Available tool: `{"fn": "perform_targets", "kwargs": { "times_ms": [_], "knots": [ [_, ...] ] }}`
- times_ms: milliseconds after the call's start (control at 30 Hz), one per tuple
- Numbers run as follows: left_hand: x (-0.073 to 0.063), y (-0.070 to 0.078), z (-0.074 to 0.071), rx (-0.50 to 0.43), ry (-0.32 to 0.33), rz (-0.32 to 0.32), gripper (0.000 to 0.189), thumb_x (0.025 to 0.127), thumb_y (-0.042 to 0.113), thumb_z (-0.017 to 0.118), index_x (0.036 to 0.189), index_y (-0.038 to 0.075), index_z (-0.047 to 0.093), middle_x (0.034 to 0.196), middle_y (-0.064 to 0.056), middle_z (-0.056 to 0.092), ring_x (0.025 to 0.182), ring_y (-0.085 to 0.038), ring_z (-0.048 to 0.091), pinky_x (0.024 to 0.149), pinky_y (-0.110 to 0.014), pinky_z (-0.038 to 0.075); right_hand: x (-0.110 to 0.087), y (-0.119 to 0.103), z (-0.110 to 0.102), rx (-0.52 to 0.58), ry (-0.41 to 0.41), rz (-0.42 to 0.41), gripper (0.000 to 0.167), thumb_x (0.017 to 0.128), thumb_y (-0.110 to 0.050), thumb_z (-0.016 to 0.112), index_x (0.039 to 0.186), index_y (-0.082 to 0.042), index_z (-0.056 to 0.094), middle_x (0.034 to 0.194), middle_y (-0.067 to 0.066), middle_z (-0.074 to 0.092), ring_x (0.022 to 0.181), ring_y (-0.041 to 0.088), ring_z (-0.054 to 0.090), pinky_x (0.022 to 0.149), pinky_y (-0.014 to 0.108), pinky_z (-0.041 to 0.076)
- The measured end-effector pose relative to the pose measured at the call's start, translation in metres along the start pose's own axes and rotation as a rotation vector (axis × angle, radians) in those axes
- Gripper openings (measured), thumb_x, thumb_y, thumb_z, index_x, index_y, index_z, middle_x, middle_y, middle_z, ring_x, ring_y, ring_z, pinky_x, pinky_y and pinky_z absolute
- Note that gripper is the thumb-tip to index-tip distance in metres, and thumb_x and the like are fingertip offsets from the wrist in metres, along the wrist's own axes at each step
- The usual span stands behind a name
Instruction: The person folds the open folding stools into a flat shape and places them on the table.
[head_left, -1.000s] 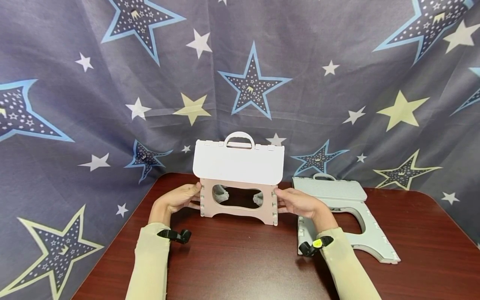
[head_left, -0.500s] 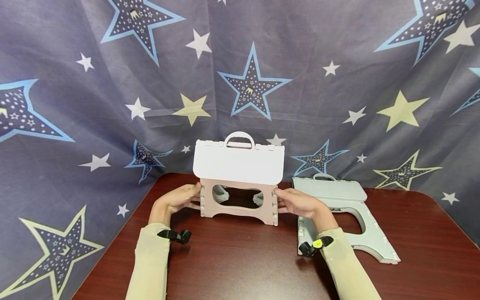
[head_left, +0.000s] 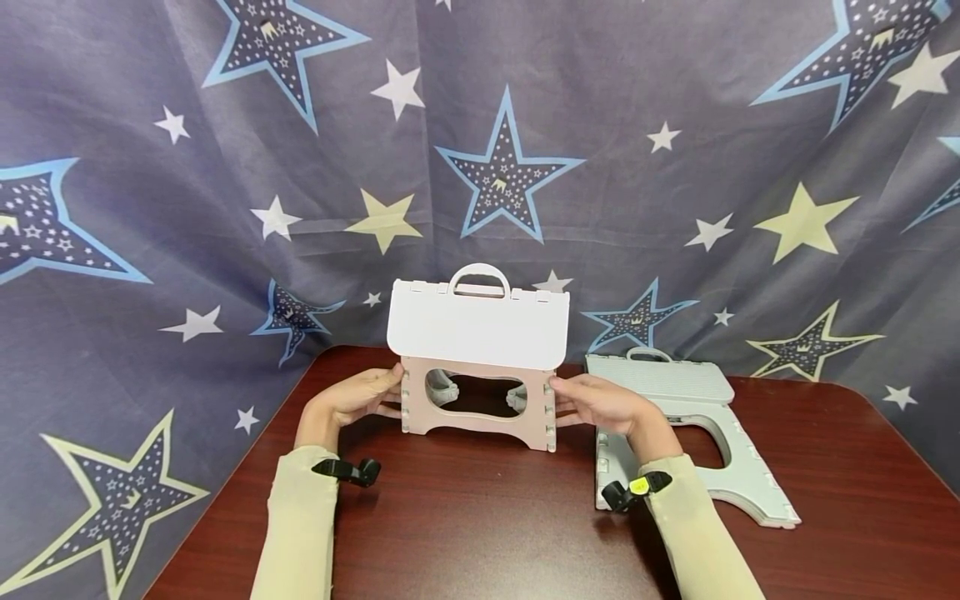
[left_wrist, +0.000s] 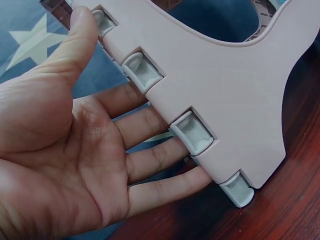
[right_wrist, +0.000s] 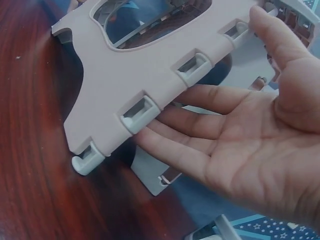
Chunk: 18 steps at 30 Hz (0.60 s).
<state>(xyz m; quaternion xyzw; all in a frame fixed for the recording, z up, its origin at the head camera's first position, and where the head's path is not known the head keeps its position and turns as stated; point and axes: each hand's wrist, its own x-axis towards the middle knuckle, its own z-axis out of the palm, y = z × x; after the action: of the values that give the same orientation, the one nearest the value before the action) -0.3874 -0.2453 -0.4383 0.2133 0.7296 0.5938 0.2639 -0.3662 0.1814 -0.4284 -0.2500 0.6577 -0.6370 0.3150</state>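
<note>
Nearest the worktop's near edge, dark clips sit at both wrists; the right one carries a yellow label whose marks are too small to read.

Farther in, the left hand and right hand grip opposite sides of a pink stool, thumbs against the front panel's hinged edges, fingers spread and reaching behind. The stool appears to stand toward the worktop's far edge, left of its middle, seat bent at a slant, handle uppermost. The step in hand looks like steadying or working the hinges; a next move calls for even force on both sides.

Right of it, a grey stool lies folded flat. Beyond the far edge hangs a starred curtain. No brand is readable.
</note>
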Motion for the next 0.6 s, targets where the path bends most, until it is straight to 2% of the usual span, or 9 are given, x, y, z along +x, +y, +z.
{"fn": "perform_targets", "kwargs": {
  "times_ms": [167,333,467,600],
  "knots": [
    [-0.002,-0.001,-0.001,-0.022,0.004,0.011,0.053,0.110,0.048,0.032,0.129,0.006,0.060,0.116,0.003,0.072,0.111,-0.015,0.068,0.102,-0.051,0.053,-0.003,-0.007,0.001,-0.037,0.034,0.018,0.036,0.109,-0.033,0.047,0.117,-0.001,0.061,0.114,0.003,0.070,0.111,0.019,0.067,0.106,0.047,0.051],
    [-0.003,0.002,-0.001,-0.029,0.037,-0.007,0.052,0.111,0.044,0.034,0.131,0.003,0.059,0.122,-0.004,0.070,0.113,-0.017,0.068,0.102,-0.052,0.053,-0.006,-0.014,0.005,-0.086,0.086,0.061,0.049,0.108,-0.035,0.048,0.126,0.010,0.056,0.116,0.006,0.068,0.112,0.022,0.065,0.109,0.051,0.048],
    [-0.004,0.006,0.000,-0.004,0.080,-0.027,0.055,0.111,0.044,0.037,0.134,-0.003,0.056,0.123,-0.006,0.070,0.114,-0.019,0.067,0.104,-0.053,0.051,-0.009,-0.019,0.007,-0.147,0.133,0.093,0.061,0.107,-0.037,0.048,0.137,0.016,0.049,0.130,0.021,0.063,0.118,0.028,0.063,0.113,0.054,0.043],
    [-0.006,0.010,0.001,0.016,0.126,-0.021,0.054,0.111,0.039,0.040,0.136,-0.007,0.054,0.120,-0.003,0.071,0.112,-0.017,0.067,0.107,-0.055,0.049,-0.011,-0.021,0.008,-0.189,0.161,0.100,0.064,0.106,-0.037,0.049,0.140,0.017,0.047,0.147,0.032,0.049,0.127,0.036,0.059,0.115,0.055,0.041]
  ]
}}
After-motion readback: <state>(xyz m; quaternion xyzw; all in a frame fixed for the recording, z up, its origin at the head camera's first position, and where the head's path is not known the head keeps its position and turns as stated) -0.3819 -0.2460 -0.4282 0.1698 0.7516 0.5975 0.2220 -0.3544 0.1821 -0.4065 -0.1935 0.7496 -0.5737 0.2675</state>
